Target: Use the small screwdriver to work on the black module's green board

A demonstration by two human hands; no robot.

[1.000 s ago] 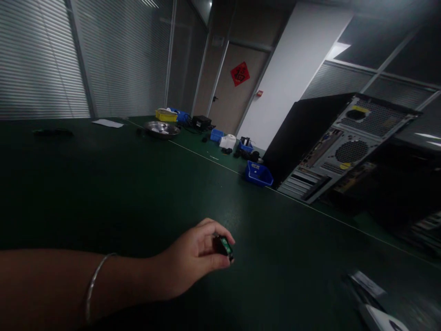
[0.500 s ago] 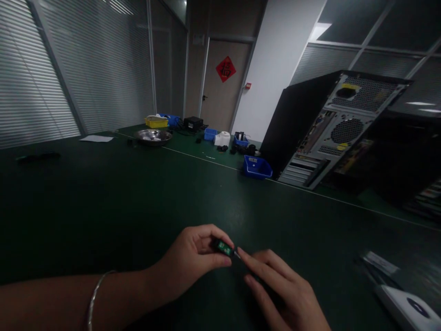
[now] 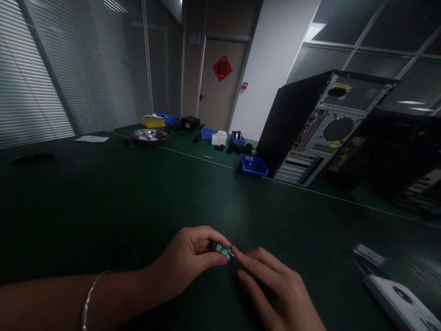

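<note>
My left hand (image 3: 193,250) is closed, pinching a small green circuit board (image 3: 221,249) in a dark casing between thumb and fingers. Bright metal shows at the board's right end. My right hand (image 3: 275,285) comes in from the lower right, index finger reaching forward and thumb below. At its index fingertip a thin metal tip (image 3: 231,253) meets or nearly meets that end of the board; whether they touch is too small to tell. Whatever handle this tool has is hidden by the fingers and dark shadow. Both hands are just above the dark green table (image 3: 155,193).
A blue bin (image 3: 254,165) and a black computer tower (image 3: 292,124) stand farther back on the right. A metal bowl (image 3: 149,136), a yellow basket (image 3: 153,122) and a paper sheet (image 3: 92,139) lie at the far left. A white device (image 3: 401,294) is at lower right.
The board has turned slightly in my left hand, and more bright metal shows at its right end. My right hand has shifted a little left. The whole view has moved slightly.
</note>
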